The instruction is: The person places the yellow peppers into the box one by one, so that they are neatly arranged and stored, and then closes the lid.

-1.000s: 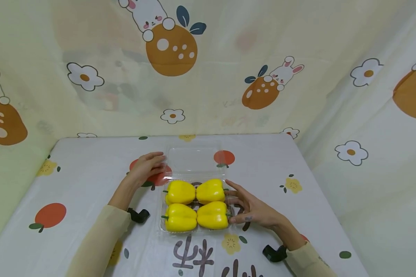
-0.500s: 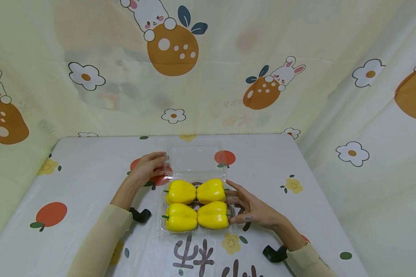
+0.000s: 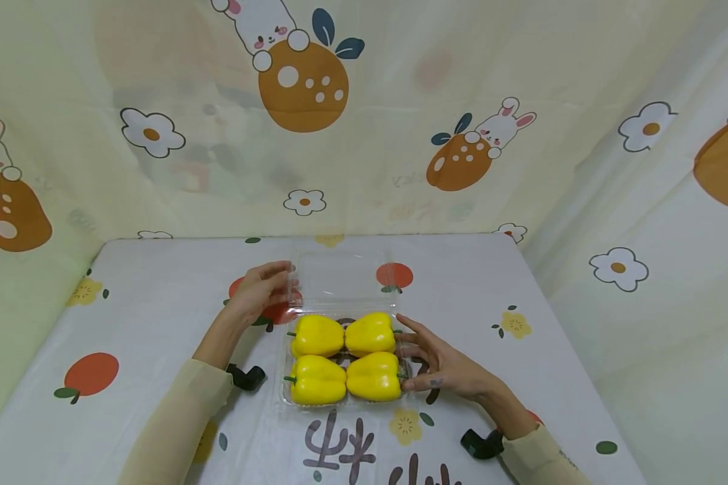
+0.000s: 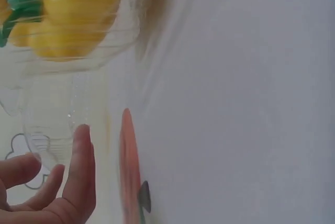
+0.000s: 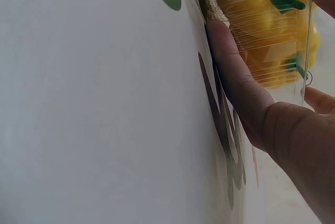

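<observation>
A clear plastic clamshell box (image 3: 315,407) lies on the table with its lid (image 3: 340,276) folded back on the far side. Several yellow bell peppers (image 3: 317,381) with green stems lie in its base. At the lid's left edge is my left hand (image 3: 261,291), fingers extended and fingertips touching or very near the plastic. My right hand (image 3: 445,364) rests along the base's right side, thumb near the front corner and index finger near the back corner. In the right wrist view the thumb (image 5: 233,59) lies low against the ribbed wall. Its other fingers are partly hidden.
The white tablecloth (image 3: 152,316) carries printed fruit, flowers and lettering. Patterned cloth curtains (image 3: 364,168) enclose the table at the back and sides. A dark device is strapped at each wrist, the left one (image 3: 247,378) and the right one (image 3: 481,444).
My left fingertips have moved slightly farther back, and the lid's far edge has shifted a little with them. The right hand, base and peppers stay practically where they were.
</observation>
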`<state>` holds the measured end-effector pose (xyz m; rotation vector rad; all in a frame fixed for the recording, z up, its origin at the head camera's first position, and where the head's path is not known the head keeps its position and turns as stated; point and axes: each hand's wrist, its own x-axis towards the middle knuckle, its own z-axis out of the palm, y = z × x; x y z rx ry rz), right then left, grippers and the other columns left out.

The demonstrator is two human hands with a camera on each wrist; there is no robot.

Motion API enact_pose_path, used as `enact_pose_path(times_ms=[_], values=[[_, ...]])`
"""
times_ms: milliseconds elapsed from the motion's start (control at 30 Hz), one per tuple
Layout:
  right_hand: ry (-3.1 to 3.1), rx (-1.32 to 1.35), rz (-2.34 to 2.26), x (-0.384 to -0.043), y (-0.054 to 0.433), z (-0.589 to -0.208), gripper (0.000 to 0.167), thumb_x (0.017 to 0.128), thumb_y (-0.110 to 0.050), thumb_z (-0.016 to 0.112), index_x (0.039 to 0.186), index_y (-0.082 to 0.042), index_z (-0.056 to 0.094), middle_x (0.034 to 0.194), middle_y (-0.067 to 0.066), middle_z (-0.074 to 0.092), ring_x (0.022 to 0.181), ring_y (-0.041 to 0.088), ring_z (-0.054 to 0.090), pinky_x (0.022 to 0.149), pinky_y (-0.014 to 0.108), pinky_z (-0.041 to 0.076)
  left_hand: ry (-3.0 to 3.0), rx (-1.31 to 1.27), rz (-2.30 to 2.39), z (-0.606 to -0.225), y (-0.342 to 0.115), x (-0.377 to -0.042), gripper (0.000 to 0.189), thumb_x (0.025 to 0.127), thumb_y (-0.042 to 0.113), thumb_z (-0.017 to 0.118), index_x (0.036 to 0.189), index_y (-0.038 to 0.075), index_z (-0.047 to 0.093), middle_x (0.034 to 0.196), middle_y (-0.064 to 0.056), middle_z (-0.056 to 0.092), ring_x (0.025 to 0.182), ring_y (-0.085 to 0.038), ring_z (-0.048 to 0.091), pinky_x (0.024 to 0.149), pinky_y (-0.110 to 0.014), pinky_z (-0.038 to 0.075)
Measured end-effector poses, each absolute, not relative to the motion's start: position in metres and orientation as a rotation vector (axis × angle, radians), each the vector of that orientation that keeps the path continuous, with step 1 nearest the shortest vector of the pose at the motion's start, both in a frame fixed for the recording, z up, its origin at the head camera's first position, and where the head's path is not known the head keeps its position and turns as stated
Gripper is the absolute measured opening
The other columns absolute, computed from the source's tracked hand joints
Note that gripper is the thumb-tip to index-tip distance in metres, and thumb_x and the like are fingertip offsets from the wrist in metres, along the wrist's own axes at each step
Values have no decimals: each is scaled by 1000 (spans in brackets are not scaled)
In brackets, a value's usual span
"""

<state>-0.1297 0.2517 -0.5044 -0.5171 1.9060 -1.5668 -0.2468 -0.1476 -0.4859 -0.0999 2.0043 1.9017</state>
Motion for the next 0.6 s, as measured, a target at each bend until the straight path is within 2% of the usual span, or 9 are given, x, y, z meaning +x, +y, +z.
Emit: enact_pose_path(times_ms=[133, 367, 533, 600], values=[[1900, -532, -1575, -129, 252, -505, 109, 93, -12, 80, 171, -34, 7, 173, 23, 23, 150, 43, 45, 122, 62, 42, 2027, -114, 1903, -482, -147, -244, 47, 113, 16, 50, 159, 9, 46, 158, -20, 54, 139, -38, 60, 91, -20, 62], [1893, -532, -1582, -129, 253, -504, 109, 93, -11, 80, 171, -33, 7, 174, 22, 23, 150, 43, 45, 122, 60, 44, 2143, -72, 1861, -473, -144, -239, 47, 112, 16, 51, 158, 8, 48, 159, -19, 53, 140, -36, 59, 108, -30, 57], [1896, -523, -1578, -129, 253, -505, 109, 93, -12, 80, 171, -34, 7, 174, 22, 23, 151, 42, 45, 122, 61, 42, 2158, -76, 1877, -469, -144, -235, 50, 111, 16, 55, 160, 8, 46, 160, -18, 52, 131, -32, 63, 103, -24, 59], [1903, -519, -1573, -129, 253, -505, 110, 93, -13, 80, 171, -34, 7, 174, 21, 22, 151, 40, 45, 123, 61, 42, 2160, -60, 1896, -468, -143, -233, 50, 110, 15, 55, 159, 8, 46, 160, -18, 52, 134, -34, 63, 101, -22, 59]])
